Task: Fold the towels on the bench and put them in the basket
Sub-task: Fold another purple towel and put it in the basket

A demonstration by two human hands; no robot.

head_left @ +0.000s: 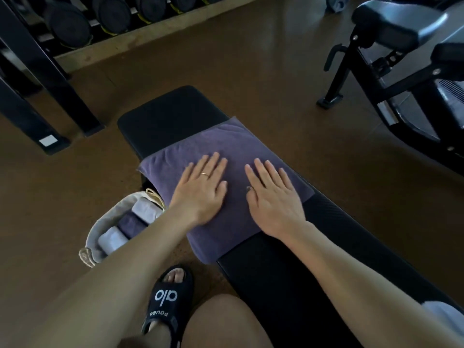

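A purple towel [233, 144] lies spread across the black padded bench [173, 114], its left edge hanging over the side. My left hand [203, 187] presses flat on the towel's left half, fingers straight. My right hand [272, 197] lies flat on its right half, just beside the left. On the floor to the left of the bench stands a light fabric basket [105, 222] with three folded towels [133, 223] inside, two pale and one dark purple. My left forearm hides part of the basket.
A dumbbell rack [82, 23] lines the back left wall, with black frame legs [50, 79] on the floor. A weight machine [401, 59] stands at the right. My sandalled foot [168, 297] and knee are beside the bench. Something pale lies at the bench's near right edge [442, 315].
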